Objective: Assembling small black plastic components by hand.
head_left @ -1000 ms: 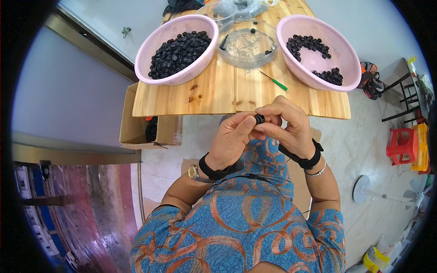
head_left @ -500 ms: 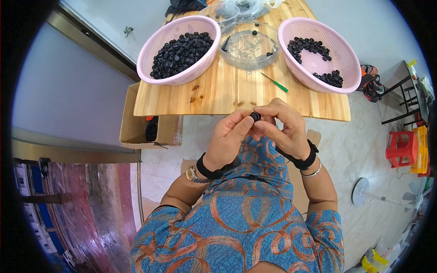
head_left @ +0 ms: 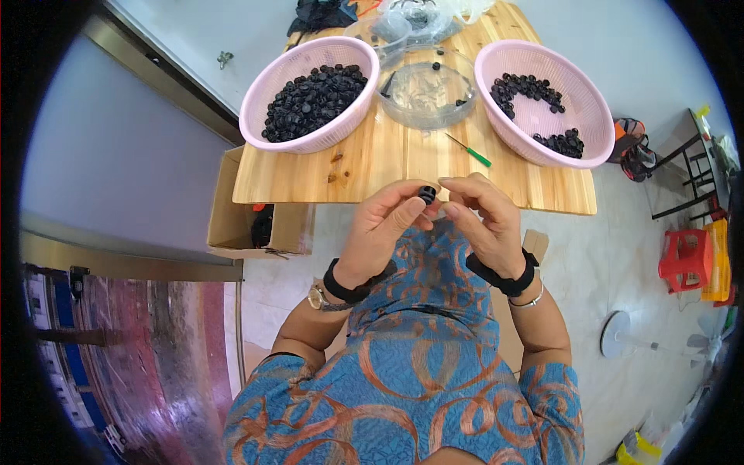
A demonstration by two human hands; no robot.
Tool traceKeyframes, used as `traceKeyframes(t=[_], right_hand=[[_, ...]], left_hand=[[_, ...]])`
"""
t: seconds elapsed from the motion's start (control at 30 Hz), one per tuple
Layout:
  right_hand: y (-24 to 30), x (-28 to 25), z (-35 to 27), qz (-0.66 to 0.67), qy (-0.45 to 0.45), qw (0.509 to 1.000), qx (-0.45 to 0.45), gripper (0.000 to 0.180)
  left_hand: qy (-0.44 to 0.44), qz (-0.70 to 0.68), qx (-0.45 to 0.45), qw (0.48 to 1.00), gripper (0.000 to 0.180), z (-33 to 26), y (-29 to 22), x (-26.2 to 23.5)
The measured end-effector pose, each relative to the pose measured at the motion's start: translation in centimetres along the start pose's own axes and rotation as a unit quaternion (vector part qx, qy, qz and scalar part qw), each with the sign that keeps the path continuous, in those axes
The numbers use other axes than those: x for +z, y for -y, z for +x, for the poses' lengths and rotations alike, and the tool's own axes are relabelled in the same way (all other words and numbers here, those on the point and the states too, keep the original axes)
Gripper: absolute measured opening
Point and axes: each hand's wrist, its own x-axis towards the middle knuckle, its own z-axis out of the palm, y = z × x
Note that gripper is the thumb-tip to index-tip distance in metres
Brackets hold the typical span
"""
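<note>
Just in front of the table's near edge, my left hand (head_left: 387,225) pinches a small round black plastic piece (head_left: 427,194) between thumb and fingertips. My right hand (head_left: 490,221) is close beside it, thumb and forefinger apart, with nothing visible between them. Beyond the hands, a thin screwdriver (head_left: 474,154) with a green handle lies on the wooden table (head_left: 387,174). Many similar black pieces (head_left: 314,102) are heaped in the left pink basket (head_left: 260,101). Fewer, in separate clusters, lie in the right pink basket (head_left: 597,132).
Between the baskets stands a round clear tray (head_left: 430,116) with small clear parts and a few black pieces. Plastic bags (head_left: 422,17) lie behind it. A cardboard box (head_left: 291,231) sits below the table's left side. Red stools (head_left: 683,260) and a fan (head_left: 618,333) are at right.
My right fingers have come off the black piece and moved slightly right. The left hand keeps the piece and has shifted a little left. The whole view has tilted slightly.
</note>
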Motion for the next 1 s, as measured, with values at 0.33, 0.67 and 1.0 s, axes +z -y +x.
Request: traceKeyframes(t=[0.33, 0.67, 1.0], right_hand=[[-0.6, -2.0, -1.1, -0.019, -0.006, 0.996, 0.085, 0.012], [-1.3, -3.0, -0.5, -0.045, 0.019, 0.994, 0.096, 0.011], [-2.8, -3.8, 0.9, -0.054, 0.064, 0.991, 0.102, 0.013]], left_hand=[[-0.099, 0.253, 0.079, 0.959, 0.026, 3.1, -6.8, -5.5], [-0.028, 0.761, 0.090, 0.642, 0.026, 10.9, -13.5, -14.8], [0.134, 0.797, 0.018, 0.589, 0.026, 30.5, -11.3, -15.2]])
